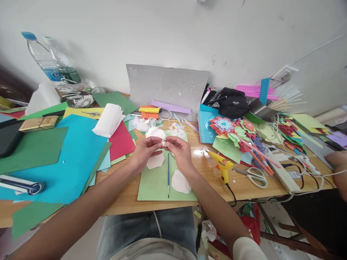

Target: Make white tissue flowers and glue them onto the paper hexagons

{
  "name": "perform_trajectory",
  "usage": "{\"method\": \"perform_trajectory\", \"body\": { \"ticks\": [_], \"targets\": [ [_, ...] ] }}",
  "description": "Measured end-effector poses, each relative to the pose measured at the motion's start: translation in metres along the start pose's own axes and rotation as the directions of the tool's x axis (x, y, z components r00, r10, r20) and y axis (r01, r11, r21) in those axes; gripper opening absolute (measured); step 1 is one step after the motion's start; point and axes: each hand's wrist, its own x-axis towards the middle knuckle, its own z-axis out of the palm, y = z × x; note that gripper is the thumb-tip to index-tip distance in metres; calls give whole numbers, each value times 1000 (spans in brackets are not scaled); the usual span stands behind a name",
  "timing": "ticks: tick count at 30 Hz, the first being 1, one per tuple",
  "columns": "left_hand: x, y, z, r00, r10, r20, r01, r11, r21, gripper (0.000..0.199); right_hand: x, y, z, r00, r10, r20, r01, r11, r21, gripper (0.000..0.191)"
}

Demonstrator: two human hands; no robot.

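Between the fingertips of my left hand and my right hand is a small piece of white paper. Both hands pinch it above a light green sheet. White paper cutouts lie around them: a round one just behind my left fingers, another under my left hand, and a third below my right wrist. A thin blue paintbrush rests on the green sheet between my forearms, its bristles toward me.
On the right are a yellow glue gun, scissors, paper flowers and a power strip with cables. Coloured sheets, a white paper roll and a stapler lie left. Another person's hand is at the far right.
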Motion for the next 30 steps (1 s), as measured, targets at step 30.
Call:
{"method": "perform_trajectory", "body": {
  "ticks": [30],
  "targets": [
    [-8,-9,7,1000,13,6,-14,992,125,34,-4,3,3,996,4,-84,-7,1000,-25,22]
  ]
}}
